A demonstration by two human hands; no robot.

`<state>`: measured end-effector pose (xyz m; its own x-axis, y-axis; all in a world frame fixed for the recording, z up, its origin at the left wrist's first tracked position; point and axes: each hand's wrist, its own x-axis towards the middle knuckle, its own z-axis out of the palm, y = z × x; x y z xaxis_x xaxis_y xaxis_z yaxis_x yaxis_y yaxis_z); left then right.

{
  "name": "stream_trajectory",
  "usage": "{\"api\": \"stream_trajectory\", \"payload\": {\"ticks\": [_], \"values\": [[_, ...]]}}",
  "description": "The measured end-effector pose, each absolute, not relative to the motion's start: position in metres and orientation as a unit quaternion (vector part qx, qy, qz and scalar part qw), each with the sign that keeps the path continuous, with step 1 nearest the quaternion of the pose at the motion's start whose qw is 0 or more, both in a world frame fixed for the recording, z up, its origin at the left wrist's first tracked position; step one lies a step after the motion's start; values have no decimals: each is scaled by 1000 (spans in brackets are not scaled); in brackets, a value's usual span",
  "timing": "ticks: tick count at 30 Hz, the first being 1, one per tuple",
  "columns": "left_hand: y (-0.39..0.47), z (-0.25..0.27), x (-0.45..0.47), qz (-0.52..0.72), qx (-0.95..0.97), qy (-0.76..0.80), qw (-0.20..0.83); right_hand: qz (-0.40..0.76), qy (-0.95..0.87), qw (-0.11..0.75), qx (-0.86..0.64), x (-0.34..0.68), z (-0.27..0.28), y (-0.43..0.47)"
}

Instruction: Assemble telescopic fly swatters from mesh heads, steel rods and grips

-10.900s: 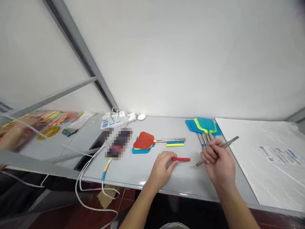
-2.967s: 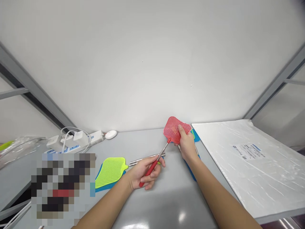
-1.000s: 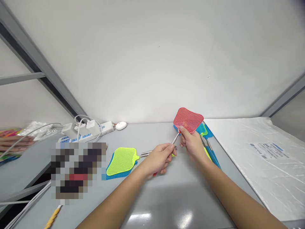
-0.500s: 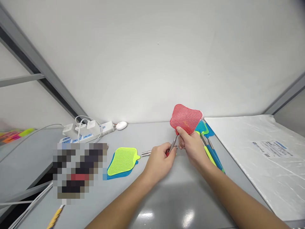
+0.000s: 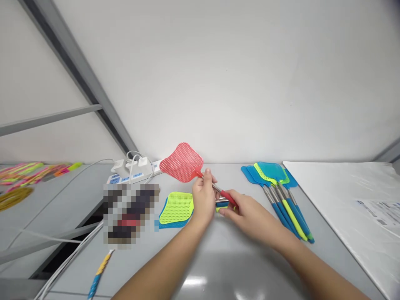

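Note:
Both hands hold a red fly swatter above the table, its perforated head tilted up to the left. My left hand is closed around the metal shaft just below the head. My right hand is closed on the red handle at the lower end. Beneath the hands lie a yellow-green fly swatter and a blue fly swatter, heads stacked to the left; the hands partly hide their shafts. On the right rests a pile of blue and yellow-green fly swatters, heads toward the wall.
A white power strip with plugged-in chargers and cables stands at the back left. A pixelated object lies in front of it. White wrapped sheeting covers the right side. Colourful strands lie far left, beyond a grey metal frame.
The red swatter's head has swung from right to left. My left hand now grips near the head, and my right hand has moved to the handle. The camera view has shifted.

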<state>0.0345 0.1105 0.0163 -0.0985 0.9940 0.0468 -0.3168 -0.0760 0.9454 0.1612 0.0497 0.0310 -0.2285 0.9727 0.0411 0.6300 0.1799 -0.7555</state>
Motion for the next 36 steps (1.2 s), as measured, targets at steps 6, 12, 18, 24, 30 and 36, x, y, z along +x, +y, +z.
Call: {"api": "stream_trajectory", "payload": {"ticks": [6,12,18,24,30,36], "values": [[131,23,18,651,297,311,626,165,-729,264,-610,150,19,52],[143,21,7,683,219,296,631,84,-761,237,-598,151,12,56],[143,20,10,691,299,309,581,190,-724,312,-585,148,13,53],[140,18,16,679,313,312,586,639,-481,401,-447,153,23,56],[134,20,20,662,331,287,608,840,-249,369,-309,170,20,65],[134,19,21,655,344,298,603,831,-271,359,-326,175,20,70]]}}
